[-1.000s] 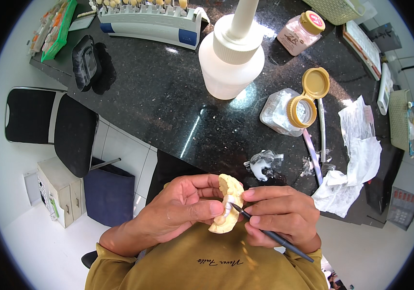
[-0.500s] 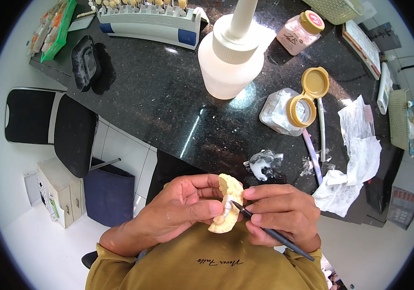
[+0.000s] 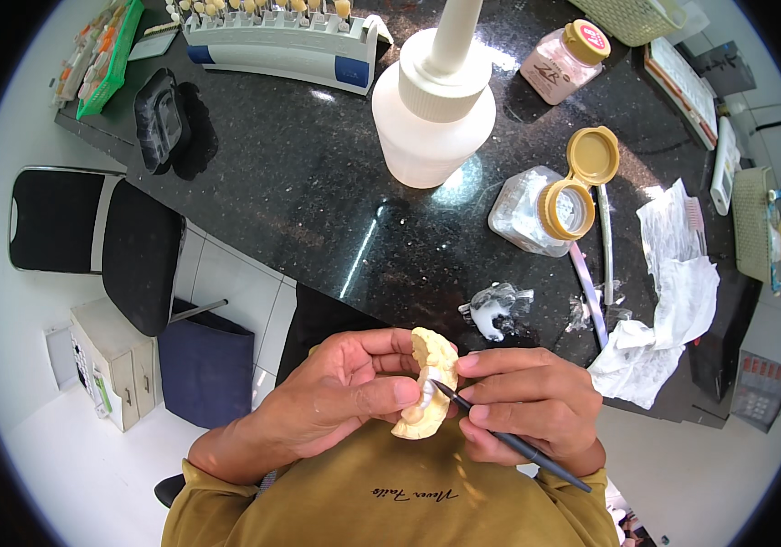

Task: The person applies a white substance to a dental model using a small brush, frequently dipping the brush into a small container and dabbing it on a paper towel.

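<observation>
A yellow plaster dental model [image 3: 425,427] is pinched between the thumb and fingers of my left hand [image 3: 340,392], close above my lap. White teeth show along its middle, beside my thumb tip. My right hand [image 3: 536,401] grips a slim dark pen-like tool [image 3: 525,447] as one holds a pencil. The tool's pointed end meets the white part of the model, or is just beside it; I cannot tell which. My right fingertips rest near the model's right edge. Past my hands, a white smear of paste [image 3: 495,314] lies on crumpled clear film.
On the black speckled countertop [image 3: 290,164] stand a white bottle [image 3: 431,118], an open jar [image 3: 536,214] with a gold lid and a capped pink jar [image 3: 564,64]. Crumpled tissue [image 3: 668,310] lies at right, near a lilac stick [image 3: 589,292]. A tooth shade guide [image 3: 281,50] stands at the back.
Both hands keep nearly the same place. The tool's tip has shifted very slightly left on the white part of the model.
</observation>
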The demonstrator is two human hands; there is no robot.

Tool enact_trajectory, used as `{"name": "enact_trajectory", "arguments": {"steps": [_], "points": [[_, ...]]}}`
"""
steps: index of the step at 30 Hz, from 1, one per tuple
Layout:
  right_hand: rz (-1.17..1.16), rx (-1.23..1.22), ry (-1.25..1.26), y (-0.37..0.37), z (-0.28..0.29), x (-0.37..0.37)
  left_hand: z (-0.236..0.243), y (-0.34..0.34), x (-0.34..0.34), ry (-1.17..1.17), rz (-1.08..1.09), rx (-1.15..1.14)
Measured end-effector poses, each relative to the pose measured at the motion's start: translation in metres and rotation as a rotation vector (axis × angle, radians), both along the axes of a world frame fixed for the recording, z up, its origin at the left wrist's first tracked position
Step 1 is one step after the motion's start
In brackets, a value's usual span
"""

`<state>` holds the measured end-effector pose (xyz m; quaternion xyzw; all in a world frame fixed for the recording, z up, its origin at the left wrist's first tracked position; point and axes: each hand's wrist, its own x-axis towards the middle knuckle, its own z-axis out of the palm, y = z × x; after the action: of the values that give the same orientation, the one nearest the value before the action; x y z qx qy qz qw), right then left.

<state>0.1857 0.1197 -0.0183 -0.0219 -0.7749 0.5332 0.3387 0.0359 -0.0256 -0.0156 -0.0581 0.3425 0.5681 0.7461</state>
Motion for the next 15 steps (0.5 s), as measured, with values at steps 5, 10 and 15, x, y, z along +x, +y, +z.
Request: {"name": "enact_trajectory", "arguments": {"steps": [5,10,15], "points": [[-0.003,0.029,-0.021,0.0006,0.0019,-0.0013,0.0,-0.0003,-0.0009,0.003,-0.011,-0.001],[0.005,0.019,-0.01,0.0014,0.0016,-0.0008,0.0009,0.0003,-0.0004,0.005,-0.003,0.0],[-0.004,-0.02,0.018,0.0029,0.0013,0.0,0.0013,0.0007,-0.0008,0.01,-0.005,-0.002]]}}
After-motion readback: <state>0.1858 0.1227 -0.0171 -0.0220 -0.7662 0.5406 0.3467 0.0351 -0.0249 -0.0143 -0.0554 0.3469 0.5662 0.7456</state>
